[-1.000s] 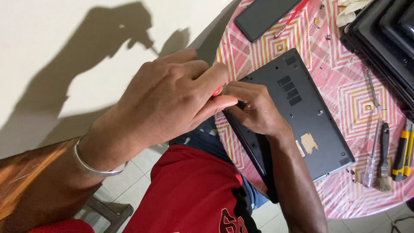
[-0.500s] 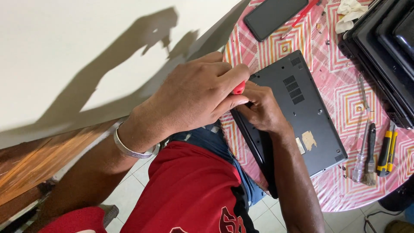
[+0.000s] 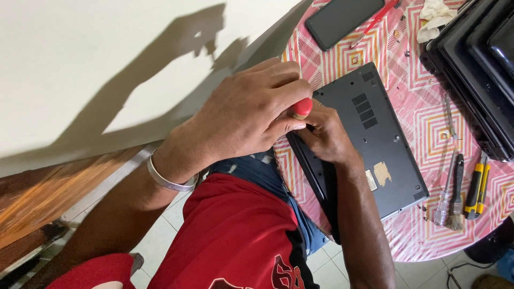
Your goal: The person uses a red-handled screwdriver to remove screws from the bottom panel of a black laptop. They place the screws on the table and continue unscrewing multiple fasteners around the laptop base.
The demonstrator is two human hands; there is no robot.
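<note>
A dark grey laptop lies bottom-up on a round table with a pink patterned cloth. My left hand, with a silver bangle at the wrist, is closed around a red-handled screwdriver at the laptop's near left corner. The tool's tip is hidden by my fingers. My right hand rests on the laptop's near edge just under the left hand, fingers curled against the case. My red shirt and jeans fill the lower middle.
A black phone and a red pen lie at the table's far side, with a white cloth. Stacked black laptops sit at right. A clear-handled screwdriver, a brush and a yellow-black tool lie near the edge.
Both hands stay together at the laptop's corner. The red handle end shows more between my left fingers, and the view has shifted so the table sits further right.
</note>
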